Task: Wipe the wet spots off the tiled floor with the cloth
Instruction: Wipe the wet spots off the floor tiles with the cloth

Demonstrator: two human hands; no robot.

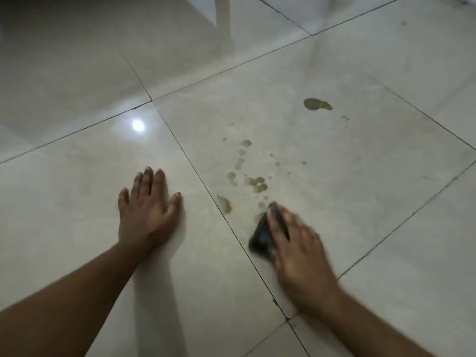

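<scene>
Glossy pale tiled floor (360,176) fills the view. Several brownish wet spots (257,184) are scattered on the middle tile, with a larger puddle (317,104) farther away and a streak (225,204) near the grout line. My right hand (296,243), blurred, presses a dark cloth (262,237) flat on the floor just below the nearest spots. My left hand (148,207) lies palm down on the neighbouring tile to the left, fingers spread, holding nothing.
Dark grout lines (201,181) cross the floor diagonally. A bright lamp reflection (137,125) shines on the left tile. Pale furniture or wall edges (219,11) show at the top.
</scene>
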